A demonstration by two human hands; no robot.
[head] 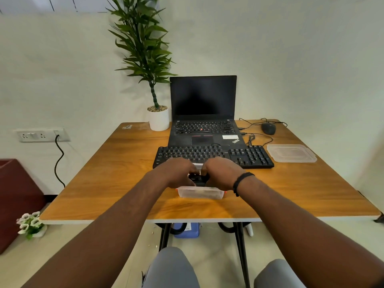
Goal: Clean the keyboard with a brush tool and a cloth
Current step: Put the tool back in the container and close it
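On the wooden table (116,163), the left hand (176,173) reaches in over the near edge, its fingers curled down around a small black object (197,179), probably the brush tool, though too little of it shows to be sure. That object sits between both hands, just above the clear rectangular plastic container (200,193) that stands near the middle of the near edge. The right hand (223,173), with a dark band at its wrist, meets the left over the same object; its fingers also bend round it, but how firmly either hand pinches cannot be told, since the fingertips are hidden.

The black full-size keyboard (214,155) lies just beyond the hands, in front of the open black laptop (204,113). No cloth shows.

The step looks like taking the tool out of the container or opening it up. To do it well, lift the tool straight up clear of the container's rim so the container does not slide, keeping one hand ready to steady it.

Towards the right edge lies the translucent plastic lid (291,153), beside the keyboard's number pad.
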